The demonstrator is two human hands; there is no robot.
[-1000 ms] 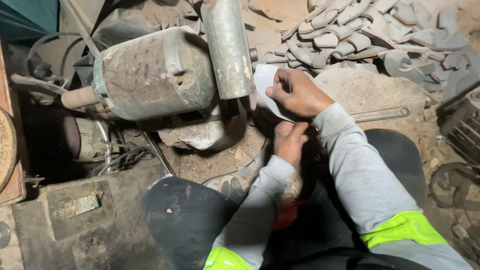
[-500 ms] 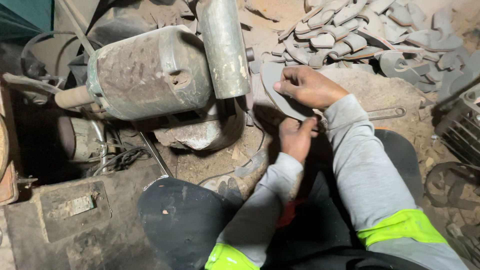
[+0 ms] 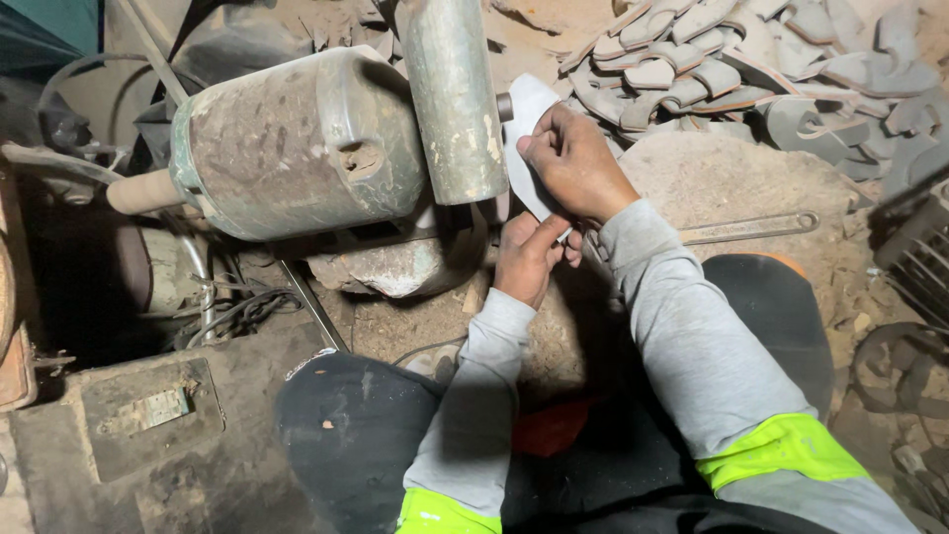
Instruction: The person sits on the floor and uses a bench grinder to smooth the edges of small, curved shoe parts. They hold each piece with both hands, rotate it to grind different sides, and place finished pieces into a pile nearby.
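**Sole piece held at grinder drum**

Motor housing (image 3: 297, 148), dusty green, is the landmark. Just right of it: upright drum (image 3: 453, 99). Heap of sole cut-outs (image 3: 751, 69) far right. Right hand (image 3: 573, 163) grips grey sole piece (image 3: 529, 124) beside the drum; left hand (image 3: 529, 257) pinches its lower end.

We held a flat sole piece (image 3: 529, 138) between both hands: right hand (image 3: 576, 163) on its upper part, left hand (image 3: 531, 257) just below at its lower end. The piece sat just right of the upright cylinder (image 3: 453, 99), touching or nearly touching it. The motor housing (image 3: 292, 148) lay left of the cylinder, its shaft (image 3: 143, 191) sticking out further left. A pile of soles (image 3: 732, 64) lay behind the hands, at the floor's far right corner. A wrench (image 3: 751, 227) lay right of the right forearm. Cables (image 3: 237, 316) lay below the motor, a plate (image 3: 148, 415) at the near left corner.
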